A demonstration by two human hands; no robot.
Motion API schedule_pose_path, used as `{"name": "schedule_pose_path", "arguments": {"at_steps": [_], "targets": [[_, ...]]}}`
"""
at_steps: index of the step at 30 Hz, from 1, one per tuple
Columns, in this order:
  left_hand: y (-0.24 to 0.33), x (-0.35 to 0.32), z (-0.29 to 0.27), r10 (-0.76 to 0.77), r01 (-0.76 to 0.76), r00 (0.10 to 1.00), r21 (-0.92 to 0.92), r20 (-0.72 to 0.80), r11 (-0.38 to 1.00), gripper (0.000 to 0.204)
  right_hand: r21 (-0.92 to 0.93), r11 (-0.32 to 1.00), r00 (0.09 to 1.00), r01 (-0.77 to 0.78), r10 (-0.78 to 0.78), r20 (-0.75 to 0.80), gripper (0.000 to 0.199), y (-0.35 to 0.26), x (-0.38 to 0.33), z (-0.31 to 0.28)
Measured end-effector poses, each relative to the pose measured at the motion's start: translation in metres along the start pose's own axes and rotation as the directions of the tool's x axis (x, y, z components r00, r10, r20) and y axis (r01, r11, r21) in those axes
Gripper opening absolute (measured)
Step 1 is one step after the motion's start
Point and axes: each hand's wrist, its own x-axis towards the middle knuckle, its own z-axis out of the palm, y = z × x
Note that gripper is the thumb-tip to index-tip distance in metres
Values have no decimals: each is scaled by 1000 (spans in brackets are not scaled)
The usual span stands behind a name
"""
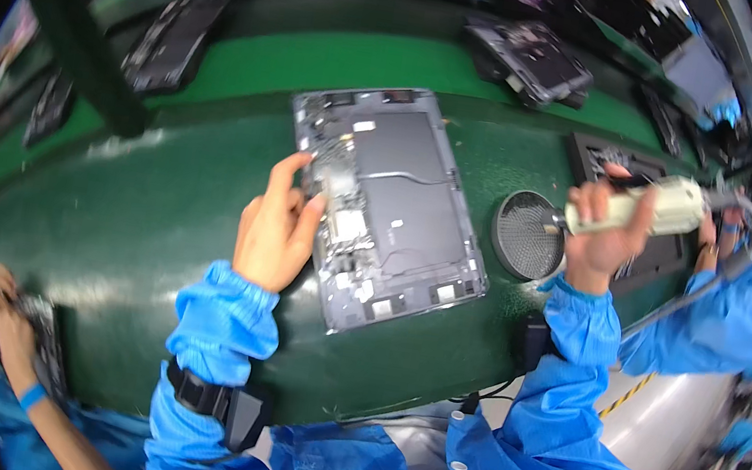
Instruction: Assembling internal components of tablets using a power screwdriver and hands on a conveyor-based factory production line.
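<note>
An opened tablet [408, 206] lies at a slant in front of me, its circuit board along the left side and large dark battery panels on the right. My left hand [274, 232] is at its left edge, with thumb and index finger on the rim beside the board. In my right hand [601, 238] is a cream electric screwdriver [657, 209], held almost level with its cable trailing off to the right. The screwdriver's bit end points left, over the rim of a round dish [527, 236] with a grey textured inside. Blur hides the tip.
A dark compartment tray [582, 154] sits behind the screwdriver. More opened devices [533, 59] rest on the green belt [326, 48] beyond the bench. A post [83, 45] rises at far left. Co-workers flank me: one handles a dark device [44, 341] at left, another sits at right.
</note>
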Motion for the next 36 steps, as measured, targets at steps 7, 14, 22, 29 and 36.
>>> {"name": "schedule_pose_path", "arguments": {"at_steps": [7,14,22,29,36], "targets": [[-19,-7,-15,35,-36,997,-18,-66,999,41,-21,972,845,-232,212,491,71,17,-71,123],[-19,-4,-9,36,-37,998,-19,-57,999,42,-32,920,758,-391,341,556,69,21,-86,147],[-16,-6,-14,-3,3,999,4,-42,1000,42,-6,911,767,-413,352,536,68,26,-90,152],[-12,-6,-17,-33,32,999,-23,-40,999,43,-131,879,740,-459,459,492,63,14,-99,159],[-12,-6,-15,-43,42,998,-19,-36,999,44,-301,883,676,-361,470,568,52,18,-96,156]]}}
